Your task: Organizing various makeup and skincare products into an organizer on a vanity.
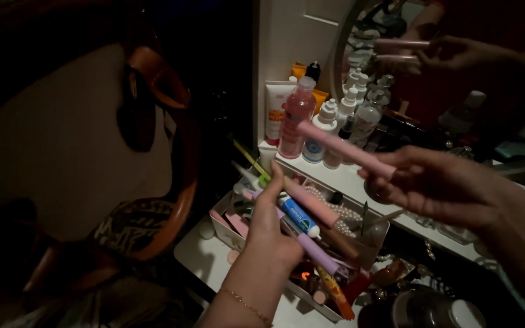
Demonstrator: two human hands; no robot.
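My left hand (270, 228) is low in the middle, with a thin gold bracelet on its wrist. It grips a bunch of cosmetic tubes and pens: a pink tube (311, 201), a blue and white tube (299, 217) and a lilac pen (318, 253). My right hand (451, 182) is raised on the right and pinches one end of a long pink tube (344, 149), which points up and to the left. Both hands hover over a clear organiser box (377, 234) crammed with make-up items.
A white shelf (335, 173) holds a pink bottle (296, 118), a white and red tube (276, 109) and several small white bottles. A round mirror (457, 73) behind reflects my hand. A pearl string lies in the box. A round wooden chair back (180, 152) stands at left.
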